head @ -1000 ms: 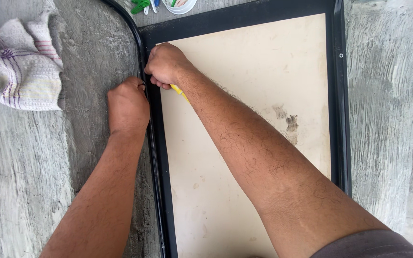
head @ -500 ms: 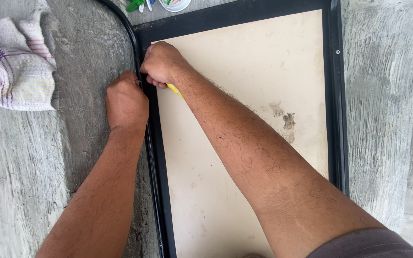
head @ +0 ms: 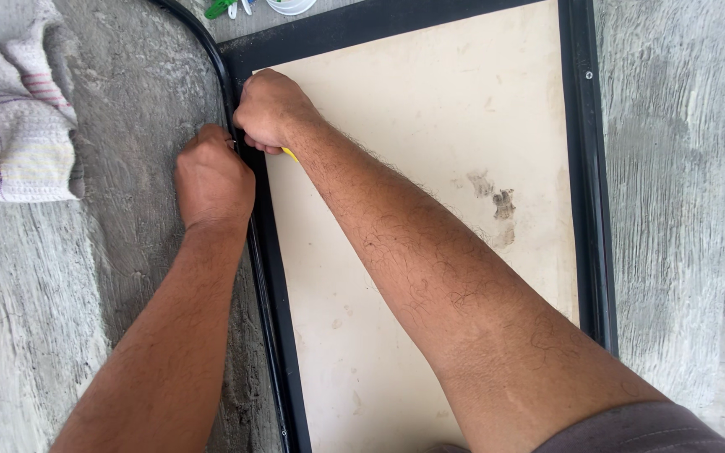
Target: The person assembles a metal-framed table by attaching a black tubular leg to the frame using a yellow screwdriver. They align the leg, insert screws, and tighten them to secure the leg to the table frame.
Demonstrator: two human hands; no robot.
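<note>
Both hands are closed at the black frame's (head: pixel 272 252) left edge: left hand (head: pixel 211 178) seemingly gripping the rubber strip (head: pixel 211 46), right hand (head: pixel 272 109) holding a yellow tool (head: pixel 290 155).

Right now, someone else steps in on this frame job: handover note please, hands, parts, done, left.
Left hand: fisted on the black rubber strip at the left rail of the black frame; grip itself hidden.
Right hand: fisted on the same rail just above, closed on a yellow tool, only its tip showing.
Parts: frame lies flat on the concrete floor around a beige panel with a dark stain. The strip curves loose away from the top left corner.
Done: strip runs along the rail below the hands.
Left: the loose length above. Checked cloth lies to the left.
</note>
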